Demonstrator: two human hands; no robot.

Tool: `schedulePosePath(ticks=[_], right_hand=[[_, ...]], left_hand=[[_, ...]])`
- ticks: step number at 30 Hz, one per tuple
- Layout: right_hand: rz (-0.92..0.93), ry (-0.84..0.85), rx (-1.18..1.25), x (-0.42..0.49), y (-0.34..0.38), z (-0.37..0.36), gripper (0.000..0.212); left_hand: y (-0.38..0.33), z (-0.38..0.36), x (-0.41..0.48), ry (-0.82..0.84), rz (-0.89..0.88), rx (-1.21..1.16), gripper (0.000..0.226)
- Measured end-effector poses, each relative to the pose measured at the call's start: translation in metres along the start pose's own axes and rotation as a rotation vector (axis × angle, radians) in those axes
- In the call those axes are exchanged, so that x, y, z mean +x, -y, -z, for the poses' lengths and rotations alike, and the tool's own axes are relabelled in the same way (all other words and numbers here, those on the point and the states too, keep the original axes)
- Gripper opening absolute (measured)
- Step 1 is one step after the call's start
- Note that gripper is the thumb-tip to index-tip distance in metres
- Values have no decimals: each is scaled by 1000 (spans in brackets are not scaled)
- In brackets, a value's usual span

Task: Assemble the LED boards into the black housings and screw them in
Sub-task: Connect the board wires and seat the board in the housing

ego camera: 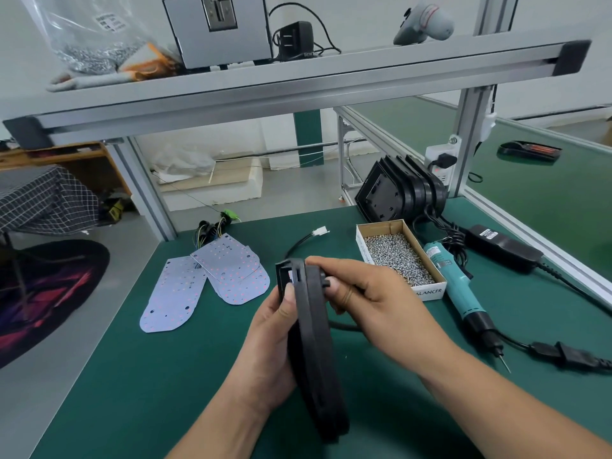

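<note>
While we hold one black housing (314,359) on edge above the green table (159,376), both hands close on it from either side. Our left hand (271,352) wraps the housing's left face, fingers curled behind it and the thumb pressed on the near rim by the top corner. Our right hand (374,293) grips the upper right edge, fingertips pinching at a small tab there, and a black cable (344,326) runs out from under that hand. We cannot tell whether a board already sits inside the housing, since only its rim faces us.

To the left, the LED boards (231,276) lie flat on the table in a loose overlapping pile, pale with red dots, and a bundle of coloured wires (212,226) sits just behind them. A second cable ending in a white connector (320,231) lies beyond the housing's top.

To the right stands an open cardboard box (429,292) filled with silver screws (397,260). Just beside it lies a teal electric screwdriver (460,289), bit pointing toward us, untouched. Behind the box, a stack of spare housings (397,193) leans on its side near the frame post, and a black power brick (503,248) rests further right.
</note>
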State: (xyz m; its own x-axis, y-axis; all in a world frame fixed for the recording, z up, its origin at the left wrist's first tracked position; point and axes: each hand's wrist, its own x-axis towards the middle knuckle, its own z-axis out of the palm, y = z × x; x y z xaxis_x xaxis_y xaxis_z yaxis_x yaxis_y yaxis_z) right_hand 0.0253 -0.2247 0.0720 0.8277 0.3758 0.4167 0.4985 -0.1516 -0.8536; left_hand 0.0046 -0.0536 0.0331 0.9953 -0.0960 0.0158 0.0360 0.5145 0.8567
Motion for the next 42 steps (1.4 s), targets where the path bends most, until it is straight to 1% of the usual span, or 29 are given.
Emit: schedulePosePath(ticks=[1,2,4,5,6,7,8,10,11,13,15,16,18,21,25,31,32,34,36,39,42], right_hand=[[-19,-19,-12,2,-1,2,30],[-26,-74,-35,2,-2,3,30],[-71,-250,-50,4,-2,6,27],[-104,-314,-2,4,0,9,27],[-138,-312,95,4,1,11,31],[-160,-256,176,4,1,12,40],[-160,-180,197,3,2,12,51],[-164,-74,131,4,0,9,74],[-191,-67,116,5,-2,8,84],[-273,-96,175,7,-6,10,102],[-364,-115,262,10,-10,11,108],[-397,-109,278,11,-11,10,107],[-433,-69,284,11,-14,9,98],[-474,-31,347,11,-19,8,87],[-498,-45,388,10,-20,4,85],[-603,-45,350,9,-32,1,74],[-615,-38,349,11,-33,1,70],[-654,-38,385,13,-34,0,54],[-703,-70,435,13,-38,0,46],[-738,-75,424,12,-42,0,45],[-762,-65,412,13,-46,2,57]], left_hand=[[-2,-1,-1,-29,-1,11,22],[-3,0,0,-50,-5,23,24],[-9,2,1,-80,-3,53,45],[-11,3,1,-90,1,65,54],[-12,5,2,-103,-6,86,57],[-14,6,2,-116,-14,105,54],[-13,8,3,-119,-25,129,47],[-14,6,2,-107,-34,157,36],[-15,4,1,-95,-34,169,34],[-15,4,1,-84,-41,216,34],[-15,4,2,-81,-41,270,39],[-14,6,3,-75,-37,302,41],[-14,7,2,-61,-8,358,42],[-16,8,3,-42,69,365,39],[-18,12,6,-39,102,386,40],[-12,15,9,-63,146,406,25],[-12,15,10,-68,155,400,22],[-10,15,13,-87,170,392,14],[-9,15,16,-116,174,408,16],[-8,15,17,-111,196,445,19],[-7,16,17,-100,207,452,19]])
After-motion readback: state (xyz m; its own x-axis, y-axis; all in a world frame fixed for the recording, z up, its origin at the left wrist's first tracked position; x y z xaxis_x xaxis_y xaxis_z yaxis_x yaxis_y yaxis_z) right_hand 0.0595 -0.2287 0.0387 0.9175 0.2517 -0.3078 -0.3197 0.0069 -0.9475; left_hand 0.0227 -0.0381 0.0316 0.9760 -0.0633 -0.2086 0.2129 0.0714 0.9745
